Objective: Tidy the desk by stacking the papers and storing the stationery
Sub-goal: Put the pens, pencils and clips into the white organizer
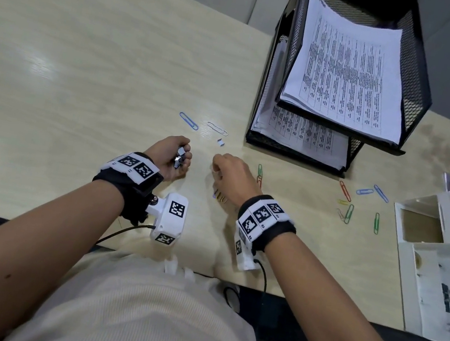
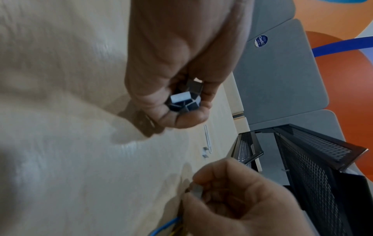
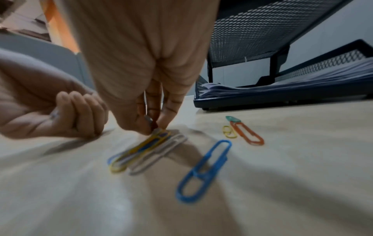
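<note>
right fingers (image 1: 219,169): hidden behind the hand's back.
clips (image 3: 141,150): blurred bundle.
organizer (image 1: 441,268): cut by right edge.

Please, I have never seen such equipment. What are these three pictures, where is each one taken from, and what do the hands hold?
A person wears three cameras: one on the head looking down, one on each wrist looking along the fingers. The left hand grips small silver staple blocks. The right hand pinches another small grey block just above a bundle of coloured paper clips. On the pale wooden desk lie more loose clips, such as a blue paper clip, beside a black mesh paper tray holding printed sheets.
</note>
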Demonstrator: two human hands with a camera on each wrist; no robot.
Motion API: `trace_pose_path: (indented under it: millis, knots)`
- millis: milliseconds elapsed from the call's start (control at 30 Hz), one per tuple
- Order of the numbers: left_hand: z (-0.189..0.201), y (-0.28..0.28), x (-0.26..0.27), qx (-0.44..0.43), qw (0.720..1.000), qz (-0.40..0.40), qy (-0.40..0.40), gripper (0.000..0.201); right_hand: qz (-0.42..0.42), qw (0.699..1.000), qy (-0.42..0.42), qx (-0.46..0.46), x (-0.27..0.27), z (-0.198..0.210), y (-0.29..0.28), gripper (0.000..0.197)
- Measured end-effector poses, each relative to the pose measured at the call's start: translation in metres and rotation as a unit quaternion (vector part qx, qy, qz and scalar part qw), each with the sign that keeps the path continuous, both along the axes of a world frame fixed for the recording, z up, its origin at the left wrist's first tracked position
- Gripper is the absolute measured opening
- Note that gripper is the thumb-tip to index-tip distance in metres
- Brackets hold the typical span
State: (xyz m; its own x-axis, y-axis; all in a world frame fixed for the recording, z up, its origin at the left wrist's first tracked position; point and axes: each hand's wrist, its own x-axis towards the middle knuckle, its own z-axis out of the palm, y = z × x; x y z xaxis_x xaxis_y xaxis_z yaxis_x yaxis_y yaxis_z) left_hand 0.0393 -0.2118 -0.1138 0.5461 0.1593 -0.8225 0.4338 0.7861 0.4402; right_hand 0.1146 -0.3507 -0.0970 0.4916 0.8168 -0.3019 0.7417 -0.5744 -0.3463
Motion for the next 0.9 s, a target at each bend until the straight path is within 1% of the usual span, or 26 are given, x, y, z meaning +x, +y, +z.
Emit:
trace_pose_path:
  millis: [33, 100, 200, 300, 367, 400, 467, 500, 567, 633, 700, 733, 767, 800, 833, 867, 900]
  knots:
    - [0.000, 0.000, 0.001, -0.002, 1.000, 0.008, -0.002, 0.037, -0.022, 0.999, 0.018, 0.020, 0.002, 0.001, 0.001, 0.020]
    - [0.000, 0.000, 0.003, -0.008, 1.000, 0.026, -0.017, 0.038, -0.072, 0.991, 0.067, 0.092, 0.005, 0.008, 0.007, 0.017]
    - [0.002, -0.003, 0.009, -0.024, 0.998, 0.039, -0.038, 0.035, -0.113, 0.964, 0.123, 0.205, 0.001, 0.026, 0.025, 0.009]
    - [0.004, -0.004, 0.015, -0.035, 0.997, 0.047, -0.041, 0.030, -0.114, 0.956, 0.152, 0.222, 0.004, 0.037, 0.043, 0.011]
    - [0.007, -0.002, 0.016, -0.031, 0.999, 0.026, -0.023, 0.033, -0.147, 0.951, 0.152, 0.226, 0.015, 0.036, 0.049, 0.010]
    - [0.008, 0.000, 0.015, -0.025, 0.999, 0.009, -0.017, 0.035, -0.163, 0.950, 0.139, 0.226, 0.022, 0.033, 0.050, 0.010]
    - [0.009, 0.003, 0.013, -0.008, 1.000, -0.006, -0.008, 0.037, -0.155, 0.967, 0.092, 0.180, 0.036, 0.022, 0.050, 0.018]
    - [0.008, 0.004, 0.012, -0.004, 1.000, -0.007, -0.003, 0.037, -0.130, 0.980, 0.070, 0.135, 0.040, 0.016, 0.048, 0.022]
    - [0.006, 0.007, 0.009, -0.006, 1.000, -0.008, 0.005, 0.037, -0.060, 0.996, 0.026, 0.054, 0.039, 0.004, 0.044, 0.021]
    - [0.005, 0.006, 0.008, -0.007, 1.000, -0.009, 0.014, 0.037, -0.002, 1.000, -0.024, 0.013, 0.031, -0.003, 0.036, 0.017]
    - [0.005, 0.002, 0.011, -0.008, 1.000, -0.013, 0.021, 0.037, 0.013, 0.999, -0.034, -0.007, 0.026, -0.006, 0.025, 0.018]
    - [0.006, -0.002, 0.015, -0.010, 1.000, -0.017, 0.022, 0.037, 0.000, 1.000, -0.024, -0.008, 0.025, -0.006, 0.017, 0.020]
    - [0.007, -0.008, 0.020, -0.014, 0.999, -0.025, 0.022, 0.038, -0.034, 0.999, -0.003, 0.004, 0.025, -0.005, 0.007, 0.021]
    - [0.010, -0.017, 0.027, -0.017, 0.999, -0.036, 0.020, 0.038, -0.092, 0.995, 0.026, 0.038, 0.026, -0.002, -0.006, 0.022]
    - [0.013, -0.027, 0.036, -0.020, 0.999, -0.047, 0.016, 0.038, -0.166, 0.981, 0.058, 0.084, 0.027, 0.002, -0.020, 0.022]
    - [0.018, -0.040, 0.047, -0.022, 0.998, -0.058, 0.010, 0.038, -0.243, 0.956, 0.088, 0.139, 0.030, 0.007, -0.038, 0.021]
    - [0.022, -0.055, 0.058, -0.027, 0.997, -0.067, 0.002, 0.038, -0.313, 0.925, 0.108, 0.187, 0.033, 0.014, -0.058, 0.020]
